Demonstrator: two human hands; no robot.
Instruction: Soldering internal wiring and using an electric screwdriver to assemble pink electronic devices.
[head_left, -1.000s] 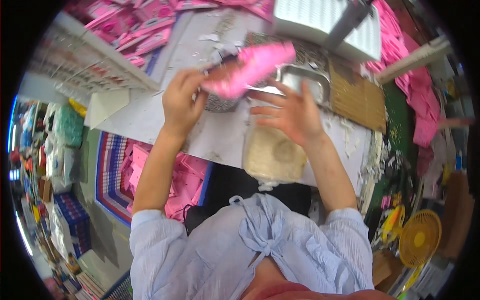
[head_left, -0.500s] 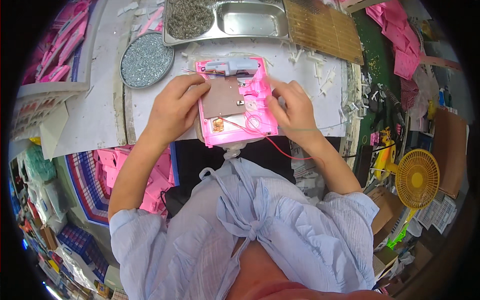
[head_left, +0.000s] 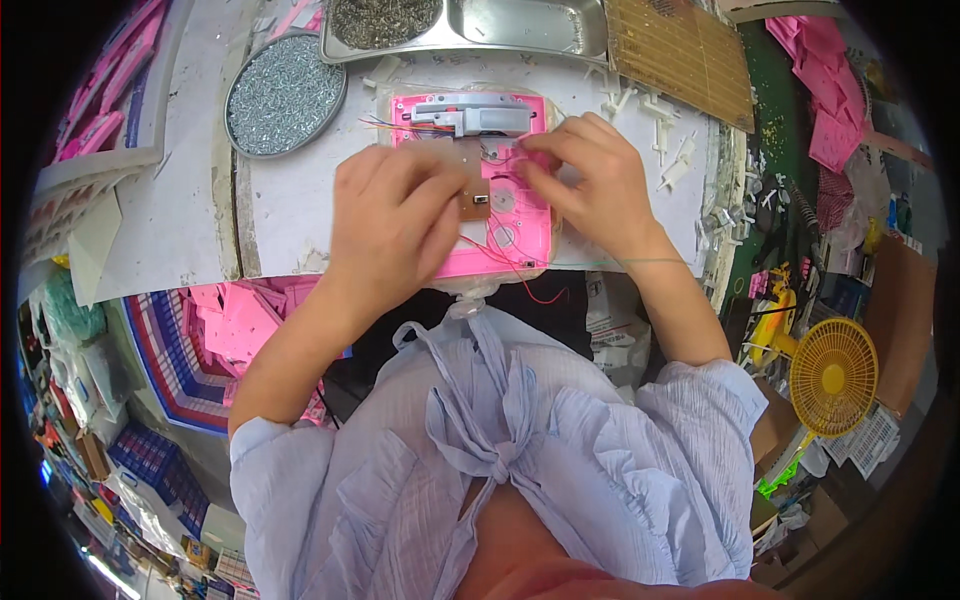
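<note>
Metal bits (head_left: pixel 287 95) in round dish (head_left: pixel 275 156), board (head_left: pixel 472 209) in pink case (head_left: pixel 538 232), left hand (head_left: pixel 392 218) and right hand (head_left: pixel 600 190) above, grips unclear

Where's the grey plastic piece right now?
In the head view, the grey plastic piece is upper centre, at the pink shell's far end, just beyond the brown board.

Both hands (head_left: pixel 392 215) over open pink casing (head_left: pixel 532 228); brown board (head_left: pixel 471 209), grey module (head_left: pixel 502 121) inside.

Dish (head_left: pixel 264 156), tray (head_left: pixel 525 28) on white table (head_left: pixel 290 205)
</note>
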